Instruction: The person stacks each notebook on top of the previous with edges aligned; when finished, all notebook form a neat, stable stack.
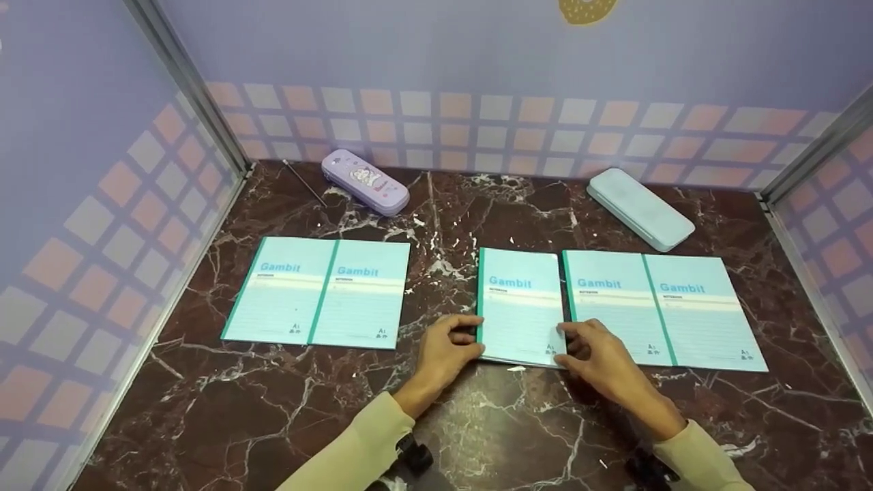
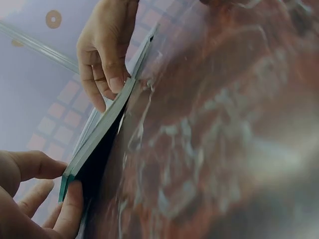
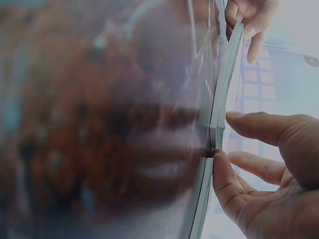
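A light blue Gambit notebook [image 1: 520, 303] with a green spine lies in front of me, slightly raised along its near edge. My left hand [image 1: 442, 353] pinches its green spine side near the lower corner, thumb and fingers on either face in the left wrist view. At the opposite edge, my right hand [image 1: 603, 356] holds the lower right corner between thumb and fingers. In the right wrist view the notebook [image 3: 227, 74] appears edge-on, and its corner by the right fingers sits close to the neighbouring notebook. The palms are partly hidden.
Two matching notebooks [image 1: 696, 314] lie side by side on the right, and two more notebooks [image 1: 320, 293] on the left. Behind them are a purple pencil case [image 1: 365, 183], a thin dark stick [image 1: 305, 183] and a pale case [image 1: 641, 208]. Panels enclose the marbled table [image 1: 477, 436].
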`<action>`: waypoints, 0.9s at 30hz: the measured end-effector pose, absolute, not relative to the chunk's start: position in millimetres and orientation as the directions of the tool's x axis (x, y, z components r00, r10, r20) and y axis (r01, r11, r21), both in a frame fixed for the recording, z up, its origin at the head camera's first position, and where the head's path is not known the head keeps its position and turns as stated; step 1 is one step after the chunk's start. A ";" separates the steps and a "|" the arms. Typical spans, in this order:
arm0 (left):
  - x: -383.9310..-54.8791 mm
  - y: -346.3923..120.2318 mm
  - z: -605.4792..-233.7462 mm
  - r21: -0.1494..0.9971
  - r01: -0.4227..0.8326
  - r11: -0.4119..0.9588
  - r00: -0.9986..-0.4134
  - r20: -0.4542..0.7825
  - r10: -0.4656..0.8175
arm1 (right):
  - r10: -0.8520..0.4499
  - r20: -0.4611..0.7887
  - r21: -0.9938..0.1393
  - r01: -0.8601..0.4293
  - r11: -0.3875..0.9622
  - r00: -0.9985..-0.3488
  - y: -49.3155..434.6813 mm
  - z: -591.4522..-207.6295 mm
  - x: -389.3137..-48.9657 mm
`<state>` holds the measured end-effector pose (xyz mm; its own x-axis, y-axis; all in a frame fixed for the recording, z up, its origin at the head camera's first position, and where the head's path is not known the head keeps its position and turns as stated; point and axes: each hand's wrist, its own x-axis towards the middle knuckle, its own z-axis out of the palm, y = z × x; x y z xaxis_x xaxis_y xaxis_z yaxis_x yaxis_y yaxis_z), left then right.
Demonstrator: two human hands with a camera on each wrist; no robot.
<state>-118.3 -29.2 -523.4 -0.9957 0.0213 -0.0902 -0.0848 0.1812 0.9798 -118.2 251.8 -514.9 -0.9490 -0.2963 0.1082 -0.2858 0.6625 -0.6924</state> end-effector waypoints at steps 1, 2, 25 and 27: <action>-118.2 -31.1 -523.4 0.974 -0.067 0.216 -0.997 -0.075 0.029 | -0.304 0.113 -0.681 -0.297 0.669 -0.946 250.7 -514.4 -117.8; -118.2 -32.8 -523.4 0.967 -0.042 0.252 -0.997 -0.055 0.045 | -0.312 0.118 -0.671 -0.307 0.675 -0.943 249.9 -514.3 -117.4; -116.4 -40.1 -515.3 0.633 0.356 0.687 -0.921 0.115 0.371 | -0.459 0.225 -0.436 -0.510 0.742 -0.860 247.0 -512.3 -107.9; -117.2 -40.3 -515.4 0.617 0.374 0.693 -0.915 0.123 0.385 | -0.470 0.233 -0.424 -0.523 0.739 -0.852 247.2 -512.8 -109.0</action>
